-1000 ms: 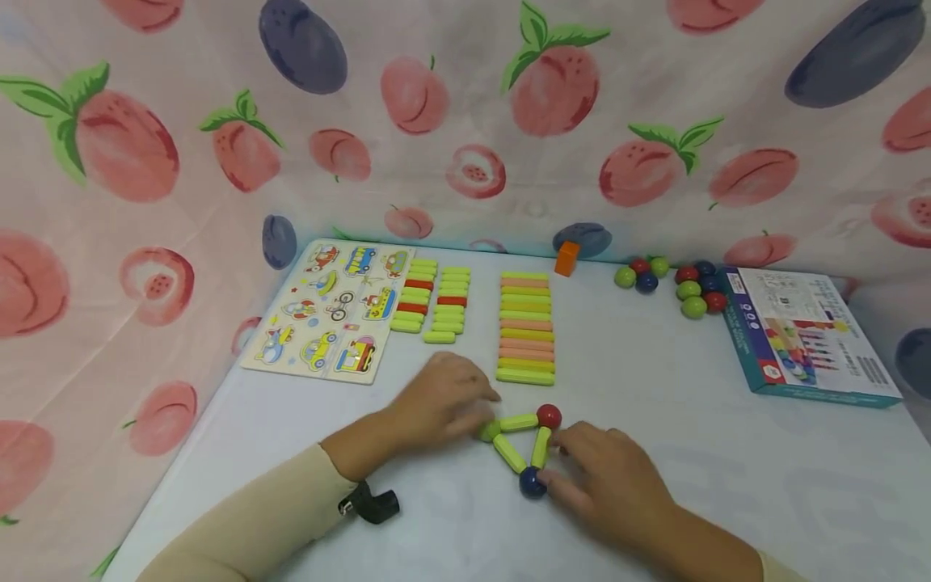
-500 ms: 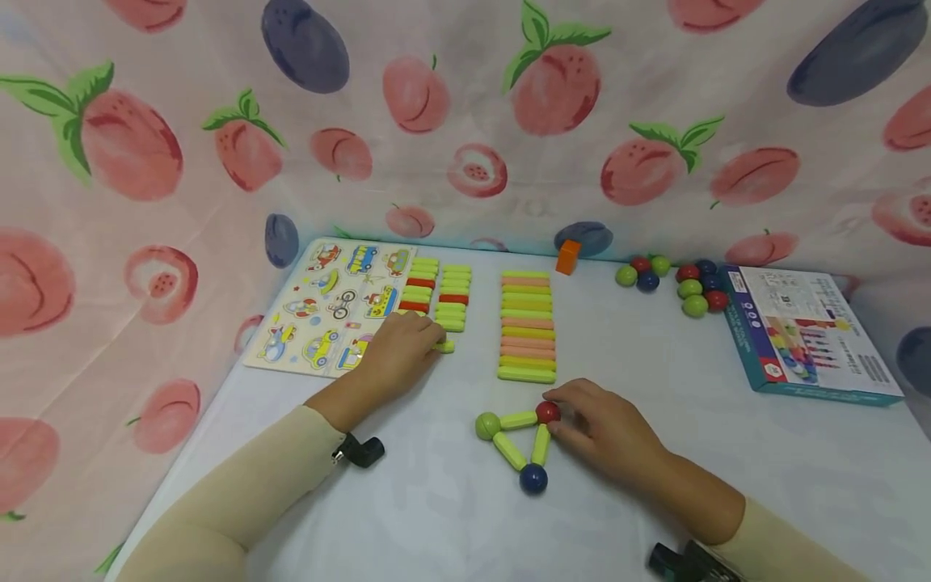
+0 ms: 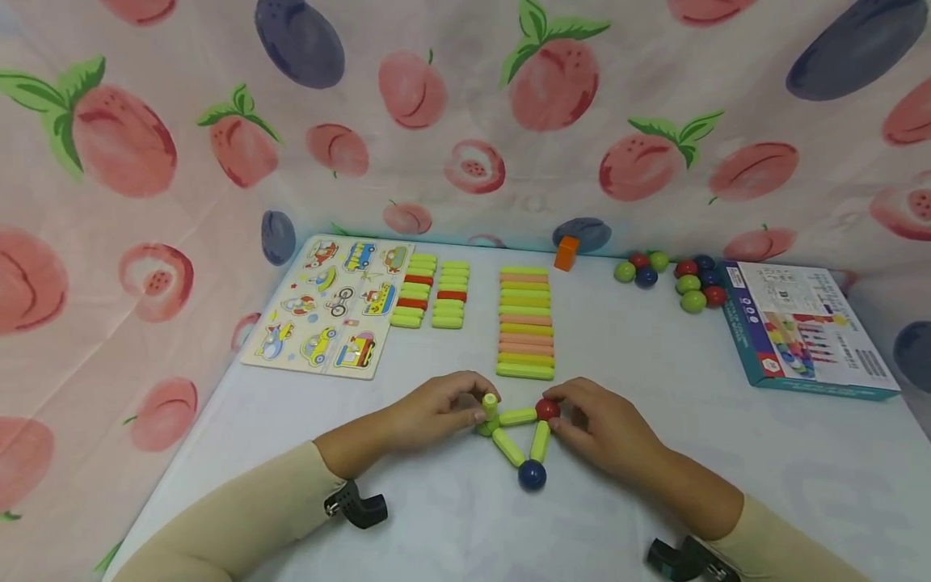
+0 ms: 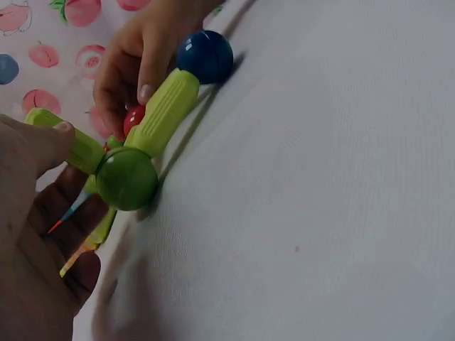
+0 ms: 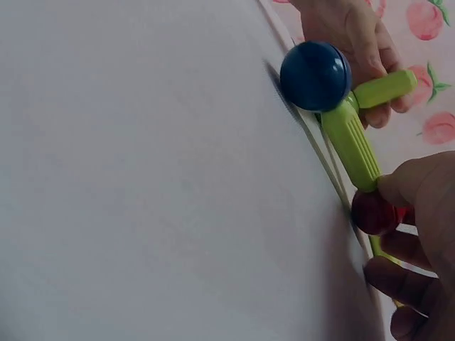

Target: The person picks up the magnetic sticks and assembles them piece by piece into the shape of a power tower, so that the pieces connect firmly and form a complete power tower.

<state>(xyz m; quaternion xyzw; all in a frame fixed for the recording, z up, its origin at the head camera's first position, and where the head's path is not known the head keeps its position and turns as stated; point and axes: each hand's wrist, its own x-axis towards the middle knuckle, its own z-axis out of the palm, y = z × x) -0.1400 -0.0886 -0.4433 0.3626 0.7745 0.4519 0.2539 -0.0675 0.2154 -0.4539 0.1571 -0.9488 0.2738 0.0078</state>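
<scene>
On the table's [image 3: 436, 525] near half, ribbed lime sticks make a triangle [image 3: 507, 448] with a glossy green ball [image 4: 126, 180] left, red ball [image 3: 546, 409] far right and blue ball [image 3: 532, 475] nearest. The left hand [image 3: 436, 414] pinches an upright stick [image 3: 490, 406] atop the green ball; the right hand [image 3: 618, 440] grips the red ball.

Light soft and even in head view; wrist views dim, greyish.
Glints on the blue ball [image 4: 205, 58] beyond my left hand [image 4: 30, 249]; soft-edged shadow on the white table [image 5: 170, 170] beside my right hand [image 5: 437, 213].
</scene>
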